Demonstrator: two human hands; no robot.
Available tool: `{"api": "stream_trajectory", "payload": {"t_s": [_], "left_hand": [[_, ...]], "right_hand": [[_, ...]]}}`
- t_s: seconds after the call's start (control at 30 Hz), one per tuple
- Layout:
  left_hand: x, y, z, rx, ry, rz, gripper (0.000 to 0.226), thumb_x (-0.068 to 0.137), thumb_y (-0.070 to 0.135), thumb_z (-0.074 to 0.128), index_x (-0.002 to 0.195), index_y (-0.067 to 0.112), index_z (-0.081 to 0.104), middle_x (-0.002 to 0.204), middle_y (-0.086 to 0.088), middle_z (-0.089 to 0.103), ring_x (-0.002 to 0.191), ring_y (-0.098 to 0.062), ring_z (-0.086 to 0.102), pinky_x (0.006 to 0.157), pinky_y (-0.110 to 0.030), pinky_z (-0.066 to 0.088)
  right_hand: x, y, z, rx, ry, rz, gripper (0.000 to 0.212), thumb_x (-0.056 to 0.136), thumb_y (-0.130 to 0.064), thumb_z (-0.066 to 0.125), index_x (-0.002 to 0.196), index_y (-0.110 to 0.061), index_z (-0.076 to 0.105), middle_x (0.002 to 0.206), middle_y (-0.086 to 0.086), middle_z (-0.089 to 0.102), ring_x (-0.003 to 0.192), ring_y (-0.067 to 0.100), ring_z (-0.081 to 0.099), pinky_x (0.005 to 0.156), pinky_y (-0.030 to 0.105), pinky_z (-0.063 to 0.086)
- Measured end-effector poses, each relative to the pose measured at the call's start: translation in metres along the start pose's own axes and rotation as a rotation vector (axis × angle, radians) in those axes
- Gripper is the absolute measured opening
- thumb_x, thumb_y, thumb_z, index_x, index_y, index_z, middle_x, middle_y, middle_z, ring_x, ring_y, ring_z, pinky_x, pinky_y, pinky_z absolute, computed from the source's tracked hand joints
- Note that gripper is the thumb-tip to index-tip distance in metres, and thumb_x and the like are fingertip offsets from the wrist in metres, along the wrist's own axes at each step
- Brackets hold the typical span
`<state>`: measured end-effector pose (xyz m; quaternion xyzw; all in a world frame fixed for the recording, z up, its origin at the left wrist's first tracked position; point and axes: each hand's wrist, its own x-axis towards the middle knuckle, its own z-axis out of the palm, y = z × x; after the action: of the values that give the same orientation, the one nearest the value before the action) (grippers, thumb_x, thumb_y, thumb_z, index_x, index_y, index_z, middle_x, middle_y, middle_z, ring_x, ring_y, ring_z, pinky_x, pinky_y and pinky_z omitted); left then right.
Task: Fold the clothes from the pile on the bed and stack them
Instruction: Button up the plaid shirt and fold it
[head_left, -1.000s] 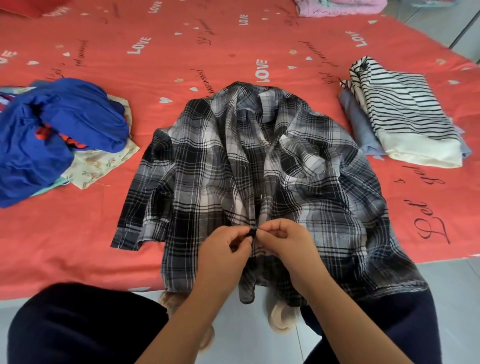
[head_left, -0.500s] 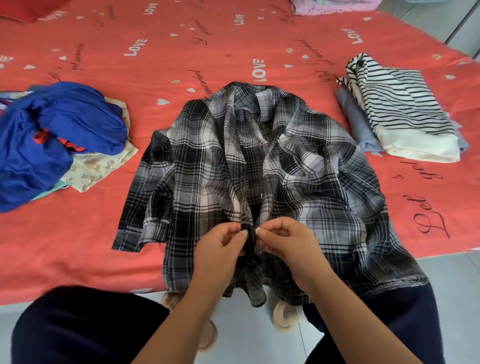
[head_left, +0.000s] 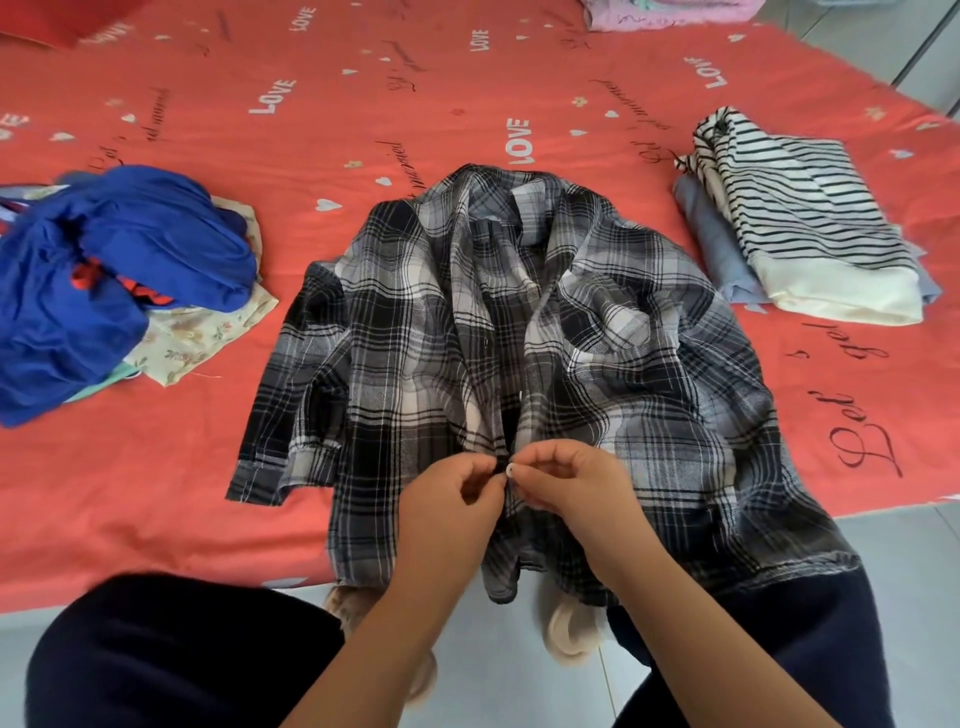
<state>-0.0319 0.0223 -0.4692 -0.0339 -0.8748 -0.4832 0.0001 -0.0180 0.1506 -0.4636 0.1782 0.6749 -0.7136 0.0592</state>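
A black, grey and white plaid shirt (head_left: 597, 364) lies front-up across the near edge of the bed, its hem hanging over the side. My left hand (head_left: 449, 499) and my right hand (head_left: 569, 480) meet at the shirt's front opening near the hem, each pinching one edge of the placket. At the left sits the unfolded pile (head_left: 104, 280), a blue garment on top of a floral cloth. At the right lies a folded striped top (head_left: 810, 228) on a folded grey-blue piece (head_left: 711, 244).
The bed carries a red sheet (head_left: 311, 130) printed with white words. A pink folded item (head_left: 670, 13) rests at the far edge. Grey floor tiles (head_left: 909, 561) run along the near side, with my dark-clad knees and light slippers (head_left: 569, 636) below the hem.
My two hands stay at the placket near the hem, shifting only slightly as they work the edges together. The shirt lies as before.
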Motion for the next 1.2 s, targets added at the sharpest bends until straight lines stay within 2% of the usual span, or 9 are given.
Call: {"api": "stream_trajectory", "payload": {"t_s": [0.2,0.33,0.43,0.67,0.83,0.93,1.03,1.1,1.2], "left_hand": [[-0.003,0.0,-0.002,0.076,-0.053,0.123,0.018,0.085,0.015,0.063,0.1,0.014,0.073,0.092,0.005,0.072,0.082,0.0,0.057,0.075,0.002,0.037],[0.001,-0.002,-0.003,0.023,-0.15,0.073,0.013,0.085,0.011,0.062,0.09,0.015,0.073,0.076,0.008,0.068,0.073,-0.009,0.062,0.075,-0.027,0.05],[0.007,-0.002,-0.001,0.033,-0.119,0.063,0.005,0.081,0.014,0.067,0.081,0.017,0.072,0.066,0.017,0.06,0.07,-0.005,0.06,0.071,-0.022,0.048],[0.009,-0.006,0.003,0.194,-0.092,0.281,0.003,0.08,0.014,0.068,0.079,0.015,0.071,0.073,0.005,0.065,0.07,-0.007,0.054,0.068,-0.008,0.036],[0.004,-0.01,0.007,0.306,-0.097,0.352,0.015,0.081,0.02,0.059,0.078,0.012,0.071,0.073,-0.002,0.067,0.072,-0.019,0.062,0.067,-0.033,0.05],[0.004,-0.01,0.01,0.241,-0.007,0.371,0.009,0.078,0.015,0.063,0.073,0.012,0.07,0.07,0.003,0.065,0.069,-0.007,0.059,0.068,-0.017,0.044],[0.004,-0.005,0.011,-0.013,0.064,0.09,0.014,0.076,0.011,0.071,0.068,0.022,0.069,0.07,0.012,0.063,0.08,-0.001,0.057,0.072,-0.005,0.04],[0.006,-0.001,0.013,-0.301,0.045,-0.222,0.019,0.076,0.008,0.072,0.066,0.024,0.069,0.069,0.007,0.068,0.072,-0.002,0.062,0.069,-0.011,0.048],[0.011,0.003,0.014,-0.808,-0.067,-0.672,0.017,0.08,0.001,0.065,0.068,0.013,0.068,0.059,0.003,0.066,0.058,-0.008,0.06,0.053,-0.017,0.051]], "right_hand": [[0.002,0.006,-0.003,-0.09,0.035,0.006,0.017,0.077,-0.005,0.07,0.071,-0.02,0.067,0.064,-0.001,0.066,0.064,0.011,0.062,0.067,0.025,0.055],[0.003,0.006,-0.006,-0.147,0.04,0.009,0.017,0.075,-0.006,0.071,0.069,-0.021,0.067,0.064,0.0,0.068,0.065,0.016,0.064,0.075,0.037,0.056],[0.003,0.008,-0.005,-0.217,0.077,0.011,0.018,0.076,-0.005,0.068,0.07,-0.023,0.065,0.063,-0.002,0.068,0.064,0.015,0.066,0.075,0.04,0.058],[0.003,0.009,-0.002,-0.186,0.12,0.015,0.007,0.078,-0.023,0.069,0.079,-0.019,0.063,0.066,-0.002,0.069,0.066,0.011,0.069,0.067,0.028,0.058],[0.006,0.011,-0.001,-0.019,0.13,0.09,0.009,0.083,-0.005,0.064,0.085,-0.012,0.059,0.06,-0.003,0.064,0.065,0.012,0.065,0.064,0.025,0.056],[0.005,0.012,0.002,0.215,0.114,0.156,0.012,0.085,0.001,0.059,0.089,-0.009,0.054,0.064,0.004,0.061,0.063,0.013,0.061,0.059,0.021,0.054],[0.004,0.015,0.008,0.251,0.137,0.137,0.015,0.086,0.001,0.057,0.091,-0.012,0.053,0.067,0.002,0.06,0.058,0.008,0.058,0.057,0.017,0.05],[0.002,0.019,0.011,0.039,0.194,0.028,0.019,0.086,-0.004,0.059,0.089,-0.022,0.052,0.072,-0.003,0.063,0.058,-0.001,0.058,0.056,0.011,0.046],[-0.001,0.02,0.013,-0.332,0.209,-0.197,0.026,0.088,-0.012,0.058,0.087,-0.034,0.045,0.081,-0.012,0.06,0.073,-0.007,0.057,0.063,0.006,0.043]]}}
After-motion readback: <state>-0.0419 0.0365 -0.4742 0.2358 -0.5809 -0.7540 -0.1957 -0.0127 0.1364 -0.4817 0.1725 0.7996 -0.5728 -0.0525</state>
